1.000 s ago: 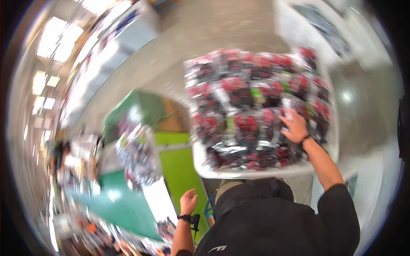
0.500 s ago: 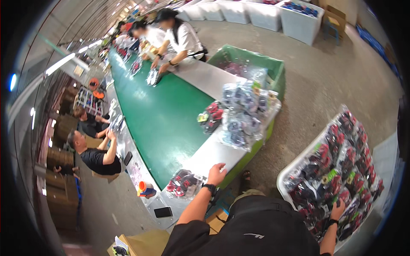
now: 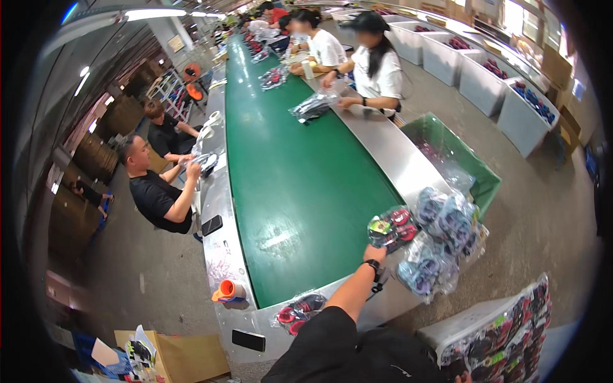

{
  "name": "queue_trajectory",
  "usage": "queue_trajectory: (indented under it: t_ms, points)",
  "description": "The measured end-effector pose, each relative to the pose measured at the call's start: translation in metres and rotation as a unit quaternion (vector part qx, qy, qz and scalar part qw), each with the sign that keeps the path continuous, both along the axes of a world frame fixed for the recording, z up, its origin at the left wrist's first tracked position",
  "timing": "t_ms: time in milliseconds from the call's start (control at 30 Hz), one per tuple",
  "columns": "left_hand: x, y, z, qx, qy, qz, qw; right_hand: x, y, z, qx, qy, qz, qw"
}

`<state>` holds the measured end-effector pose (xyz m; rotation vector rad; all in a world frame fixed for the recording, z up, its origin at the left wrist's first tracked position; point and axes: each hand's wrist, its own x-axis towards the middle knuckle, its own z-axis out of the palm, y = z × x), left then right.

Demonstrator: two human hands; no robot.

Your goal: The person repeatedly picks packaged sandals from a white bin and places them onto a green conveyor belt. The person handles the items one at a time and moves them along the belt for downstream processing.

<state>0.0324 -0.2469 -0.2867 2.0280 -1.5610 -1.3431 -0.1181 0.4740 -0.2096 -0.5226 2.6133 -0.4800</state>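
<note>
Head view. The person's left hand (image 3: pixel 375 253), wearing a dark wristband, reached out over the near right edge of the long green conveyor bench (image 3: pixel 290 172) and was closed on a clear plastic bag of red, black and green shoes (image 3: pixel 391 228), which it held just above the belt's right margin. Just beside that bag, on the steel side rail at the near right corner, lay a heap of clear bags holding blue and purple shoes (image 3: pixel 440 239). A further clear bag with red and black shoes (image 3: pixel 299 311) rested on the steel near end. The right hand (image 3: pixel 461 379) was barely visible at the lower edge beside a white bin packed with bagged red and black shoes (image 3: pixel 504 338); whether it was open or closed could not be told. An orange tape dispenser (image 3: pixel 228 292) sat at the near left corner.
</note>
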Motion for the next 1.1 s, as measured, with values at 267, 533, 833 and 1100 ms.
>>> queue_trajectory:
  t_ms: [267, 533, 833, 1100]
  points:
    - [-0.012, -0.025, 0.015, 0.109, 0.243, 0.158, 0.951, -0.018, -0.078, 0.013, 0.045, -0.149, 0.038, 0.987]
    - [0.072, -0.057, 0.082, 0.084, 0.454, 0.15, 0.874, -0.073, -0.157, 0.052, -0.156, -0.144, 0.037, 0.976]
    - [0.135, -0.027, 0.165, 0.23, 0.582, -0.056, 0.778, -0.046, -0.26, 0.113, -0.166, -0.206, -0.047, 0.963]
    - [0.06, 0.116, 0.187, 0.272, 0.604, -0.035, 0.748, 0.004, -0.403, 0.19, -0.408, -0.55, -0.042, 0.728]
